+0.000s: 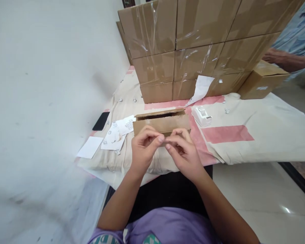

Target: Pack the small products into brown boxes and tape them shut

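My left hand [146, 145] and my right hand [184, 149] meet at their fingertips, just in front of a small cardboard box [162, 122]. Thumb and forefinger of each hand are pinched together. Whatever lies between the fingertips is too small to make out. The box sits on the cloth-covered table with a narrow gap along its top flap. Right of the box stands a white tape dispenser [201, 116]. Sheets of paper with drawn shapes [117, 134] lie to the left of my left hand.
Behind the box rises a stack of taped cardboard boxes [155, 67], with a paper strip [202, 88] leaning on it. A black phone [101, 121] and a blank white paper [90, 147] lie near the left wall. At right, another person's hand [274, 56] is by a separate carton [261, 81].
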The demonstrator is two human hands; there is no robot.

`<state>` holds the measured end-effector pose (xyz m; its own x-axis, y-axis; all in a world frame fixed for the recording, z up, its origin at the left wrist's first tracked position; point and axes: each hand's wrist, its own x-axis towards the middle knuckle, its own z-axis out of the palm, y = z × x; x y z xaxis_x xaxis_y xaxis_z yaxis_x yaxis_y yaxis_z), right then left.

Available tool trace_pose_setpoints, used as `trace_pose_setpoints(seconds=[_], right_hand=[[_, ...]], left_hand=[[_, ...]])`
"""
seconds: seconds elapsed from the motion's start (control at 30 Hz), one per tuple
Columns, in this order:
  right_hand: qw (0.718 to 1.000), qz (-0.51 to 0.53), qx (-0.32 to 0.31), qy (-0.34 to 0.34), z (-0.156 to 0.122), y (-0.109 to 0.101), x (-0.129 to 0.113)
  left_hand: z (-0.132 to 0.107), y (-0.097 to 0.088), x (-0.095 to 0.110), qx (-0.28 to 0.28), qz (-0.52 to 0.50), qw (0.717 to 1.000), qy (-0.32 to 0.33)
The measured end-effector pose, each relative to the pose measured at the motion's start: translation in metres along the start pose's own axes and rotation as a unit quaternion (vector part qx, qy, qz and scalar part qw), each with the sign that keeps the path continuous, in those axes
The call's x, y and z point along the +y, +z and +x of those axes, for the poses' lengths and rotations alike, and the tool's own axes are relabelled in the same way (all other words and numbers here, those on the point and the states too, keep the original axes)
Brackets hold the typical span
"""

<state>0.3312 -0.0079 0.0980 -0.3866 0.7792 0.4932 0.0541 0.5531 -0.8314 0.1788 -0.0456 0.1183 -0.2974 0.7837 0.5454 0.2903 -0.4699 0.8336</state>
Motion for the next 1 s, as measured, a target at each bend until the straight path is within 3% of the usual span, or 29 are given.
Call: trace_pose_setpoints(seconds=[0.1, 0.17, 0.23, 0.33, 0.47, 0.6, 0.67, 0.8, 1.0], right_hand=[[0.993, -0.103, 0.046, 0.03, 0.007, -0.002, -0.001], [0.98, -0.177, 0.095, -0.009, 0.018, -0.009, -0.001], [0.962, -0.242, 0.1, -0.081, 0.036, -0.016, 0.001], [0.931, -0.33, -0.003, -0.154, 0.067, -0.021, 0.008], [0.897, -0.392, -0.153, -0.138, 0.091, -0.017, 0.027], [0.882, -0.419, -0.174, -0.131, 0.089, -0.013, 0.041], [0.884, -0.413, -0.172, -0.135, 0.087, -0.013, 0.043], [0.883, -0.415, -0.174, -0.136, 0.087, -0.014, 0.043], [0.87, -0.44, -0.176, -0.139, 0.088, -0.014, 0.041]], left_hand=[[0.0, -0.009, 0.0, 0.162, 0.005, 0.984, 0.071], [0.007, -0.022, 0.003, 0.201, 0.019, 0.975, 0.088], [0.02, -0.037, 0.006, 0.151, 0.033, 0.987, 0.051], [0.045, -0.051, 0.008, 0.001, 0.048, 0.997, -0.067], [0.08, -0.05, 0.0, -0.113, 0.096, 0.977, -0.156], [0.104, -0.046, -0.019, -0.21, 0.129, 0.946, -0.213], [0.11, -0.045, -0.029, -0.225, 0.141, 0.936, -0.23], [0.109, -0.042, -0.04, -0.19, 0.182, 0.938, -0.226], [0.099, -0.031, -0.044, -0.141, 0.257, 0.941, -0.167]])
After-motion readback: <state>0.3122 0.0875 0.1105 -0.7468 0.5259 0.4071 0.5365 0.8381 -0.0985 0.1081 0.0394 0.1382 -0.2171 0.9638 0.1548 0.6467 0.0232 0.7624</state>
